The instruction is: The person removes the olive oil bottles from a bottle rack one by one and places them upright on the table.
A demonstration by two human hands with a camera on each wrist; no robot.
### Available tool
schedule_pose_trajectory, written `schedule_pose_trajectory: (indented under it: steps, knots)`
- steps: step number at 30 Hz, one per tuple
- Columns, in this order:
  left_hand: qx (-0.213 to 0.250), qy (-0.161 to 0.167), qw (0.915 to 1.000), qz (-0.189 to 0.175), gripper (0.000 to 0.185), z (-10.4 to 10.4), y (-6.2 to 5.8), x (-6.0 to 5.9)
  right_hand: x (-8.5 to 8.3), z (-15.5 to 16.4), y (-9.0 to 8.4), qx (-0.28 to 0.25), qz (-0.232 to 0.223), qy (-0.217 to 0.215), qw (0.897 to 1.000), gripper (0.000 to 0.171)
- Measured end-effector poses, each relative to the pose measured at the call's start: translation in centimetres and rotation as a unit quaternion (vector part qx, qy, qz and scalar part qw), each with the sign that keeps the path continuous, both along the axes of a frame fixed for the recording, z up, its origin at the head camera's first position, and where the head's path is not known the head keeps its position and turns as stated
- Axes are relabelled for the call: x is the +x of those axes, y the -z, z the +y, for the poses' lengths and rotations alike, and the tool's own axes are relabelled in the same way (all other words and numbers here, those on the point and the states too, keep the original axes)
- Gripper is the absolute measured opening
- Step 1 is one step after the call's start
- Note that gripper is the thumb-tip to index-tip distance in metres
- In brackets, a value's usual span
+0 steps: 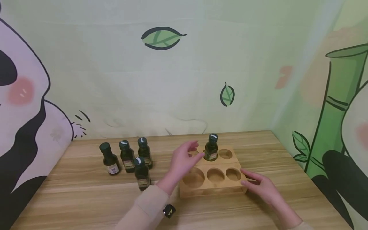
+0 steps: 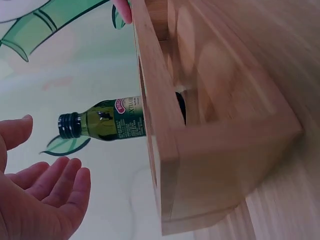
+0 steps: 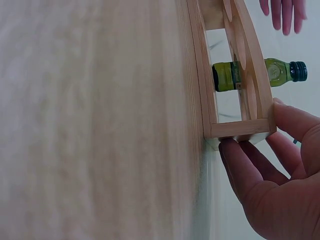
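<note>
A small dark-green glass bottle [image 1: 211, 150] with a black cap stands upright in a back-row hole of the wooden rack [image 1: 212, 191]. In the left wrist view, the label on the bottle [image 2: 131, 119] reads partly "XTRA VIR". Left of this bottle, my left hand [image 1: 185, 159] hovers over the rack, fingers spread and holding nothing; the left wrist view shows a gap between the hand [image 2: 45, 195] and the cap. My right hand [image 1: 263, 188] holds the rack's right end, with the thumb [image 3: 292, 117] at its upper corner and fingers against the end.
Several similar bottles stand on the table left of the rack, including one in front [image 1: 142, 175] and one at far left [image 1: 110, 161]. A small dark object [image 1: 169, 210] shows beside the left sleeve. A printed cloth backdrop [image 1: 115, 80] rises behind the table.
</note>
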State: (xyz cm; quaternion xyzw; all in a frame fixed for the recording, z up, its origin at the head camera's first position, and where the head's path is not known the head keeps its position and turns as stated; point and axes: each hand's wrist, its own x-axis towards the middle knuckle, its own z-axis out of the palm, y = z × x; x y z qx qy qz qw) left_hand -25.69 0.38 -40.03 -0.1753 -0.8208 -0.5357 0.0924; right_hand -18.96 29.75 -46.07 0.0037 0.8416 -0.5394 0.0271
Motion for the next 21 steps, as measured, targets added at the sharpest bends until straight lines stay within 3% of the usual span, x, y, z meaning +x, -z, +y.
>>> schedule_pose_trajectory:
  steps: [5, 10, 17, 21]
  knots:
    - [0.015, 0.002, 0.9999, 0.003, 0.051, 1.3, 0.2, -1.2, 0.0, 0.0, 0.0, 0.007, 0.002, -0.003, 1.0, 0.055]
    - [-0.003, 0.0, 0.9999, 0.014, 0.054, 2.5, 0.3, -2.2, 0.0, 0.1, 0.2, 0.002, 0.004, -0.005, 1.0, 0.054]
    - [-0.018, -0.011, 0.9996, -0.018, 0.06, 3.6, 0.0, -3.5, 0.0, 0.1, 0.1, 0.003, 0.005, -0.006, 1.0, 0.055]
    - [0.001, -0.004, 0.9995, -0.032, 0.061, 4.1, -0.1, -4.1, 0.0, 0.1, 0.0, 0.01, 0.004, -0.004, 1.0, 0.056]
